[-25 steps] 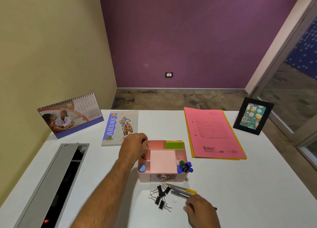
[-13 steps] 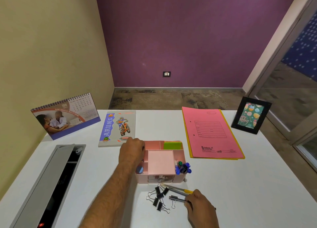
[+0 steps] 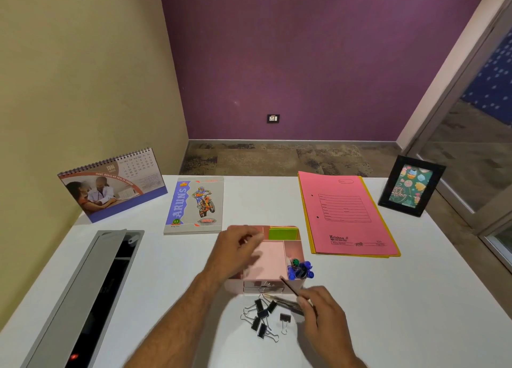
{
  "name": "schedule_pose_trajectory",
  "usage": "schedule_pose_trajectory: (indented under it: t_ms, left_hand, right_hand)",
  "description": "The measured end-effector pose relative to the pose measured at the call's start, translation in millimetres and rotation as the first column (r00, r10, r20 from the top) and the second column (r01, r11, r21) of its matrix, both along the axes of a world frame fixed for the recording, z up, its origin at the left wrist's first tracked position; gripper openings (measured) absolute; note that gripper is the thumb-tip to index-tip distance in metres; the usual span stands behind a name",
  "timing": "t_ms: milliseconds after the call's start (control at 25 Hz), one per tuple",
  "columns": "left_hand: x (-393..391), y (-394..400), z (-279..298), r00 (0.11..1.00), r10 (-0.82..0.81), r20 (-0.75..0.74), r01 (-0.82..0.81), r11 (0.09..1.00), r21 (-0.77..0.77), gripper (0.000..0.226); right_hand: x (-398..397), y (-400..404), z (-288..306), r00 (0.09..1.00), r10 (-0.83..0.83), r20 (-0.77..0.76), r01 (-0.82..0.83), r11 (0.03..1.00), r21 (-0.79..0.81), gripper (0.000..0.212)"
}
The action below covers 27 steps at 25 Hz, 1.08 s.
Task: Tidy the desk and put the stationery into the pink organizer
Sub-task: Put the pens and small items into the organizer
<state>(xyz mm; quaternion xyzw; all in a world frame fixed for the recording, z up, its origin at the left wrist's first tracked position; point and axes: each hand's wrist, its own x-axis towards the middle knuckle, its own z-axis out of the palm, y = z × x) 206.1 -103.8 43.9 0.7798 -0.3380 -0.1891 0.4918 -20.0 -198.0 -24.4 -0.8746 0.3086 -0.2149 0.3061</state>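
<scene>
The pink organizer (image 3: 293, 247) stands mid-desk with a green pad (image 3: 282, 233) at its back and blue-capped pens (image 3: 300, 270) in its right slot. My left hand (image 3: 235, 252) hovers over its left side, blurred, fingers loosely curled, nothing visible in it. My right hand (image 3: 322, 312) is just in front of the organizer, pinching a thin dark pen (image 3: 289, 286) that tilts up toward it. More pens (image 3: 285, 302) lie on the desk under that hand. Several black binder clips (image 3: 263, 317) are scattered just left of it.
A notebook (image 3: 195, 204) and a desk calendar (image 3: 110, 184) sit at the back left, pink folders (image 3: 346, 215) and a black photo frame (image 3: 411, 186) at the back right. An open grey cable tray (image 3: 91, 292) runs along the left of the white desk (image 3: 415, 298).
My right hand has lifted one thin dark pen off the desk and tilted it toward the organizer. My left hand has risen from the organizer's left compartments and shifted slightly right.
</scene>
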Motion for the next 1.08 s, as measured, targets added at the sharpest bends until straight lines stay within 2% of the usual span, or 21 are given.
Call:
schedule_pose_trajectory:
  t_ms: [80, 160, 280, 440, 600, 680, 800, 960, 1080]
  left_hand:
    - [-14.9, -3.0, 4.5, 0.984, -0.152, -0.095, 0.147, 0.987, -0.059, 0.015]
    - [-25.1, -6.0, 8.6, 0.97, -0.209, -0.122, 0.187, 0.968, -0.168, 0.011]
    - [-29.5, -9.2, 15.4, 0.971, -0.2, -0.133, 0.157, 0.947, -0.279, 0.006]
    - [-31.6, -7.8, 15.5, 0.974, -0.193, -0.12, 0.161, 0.959, -0.235, 0.023]
    - [-19.5, -5.7, 21.4, 0.992, -0.056, -0.115, 0.019, 0.955, -0.296, 0.025]
    - [-6.0, -4.5, 27.2, 0.993, 0.058, -0.1, -0.088, 0.942, -0.325, 0.027]
    - [17.4, -2.1, 35.3, 0.971, 0.24, -0.019, -0.23, 0.899, -0.372, 0.017]
    - [40.2, 0.7, 35.6, 0.913, 0.391, 0.115, -0.326, 0.87, -0.369, 0.002]
    - [46.9, 0.7, 31.8, 0.866, 0.446, 0.225, -0.369, 0.875, -0.314, 0.008]
  right_hand:
    - [15.3, 3.2, 19.5, 0.993, -0.009, 0.119, 0.003, 0.999, 0.043, 0.022]
    - [27.4, 4.1, 28.8, 0.985, -0.028, 0.168, 0.016, 0.998, 0.068, 0.024]
    - [33.0, 3.0, 29.0, 0.98, -0.034, 0.194, 0.019, 0.997, 0.079, 0.019]
    - [30.3, 3.4, 30.4, 0.971, -0.027, 0.238, -0.005, 0.991, 0.135, 0.02]
    - [14.0, -1.2, 23.9, 0.962, -0.039, 0.269, 0.007, 0.993, 0.119, 0.015]
    - [-4.1, -9.4, 9.9, 0.972, -0.075, 0.225, 0.057, 0.995, 0.083, 0.009]
    - [-32.7, -23.9, -17.5, 0.995, -0.093, 0.026, 0.093, 0.996, 0.006, 0.013]
    - [-57.7, -40.5, -52.2, 0.978, 0.01, -0.208, -0.034, 0.993, -0.111, 0.02]
    - [-64.1, -46.7, -67.1, 0.95, 0.011, -0.312, -0.065, 0.985, -0.163, 0.024]
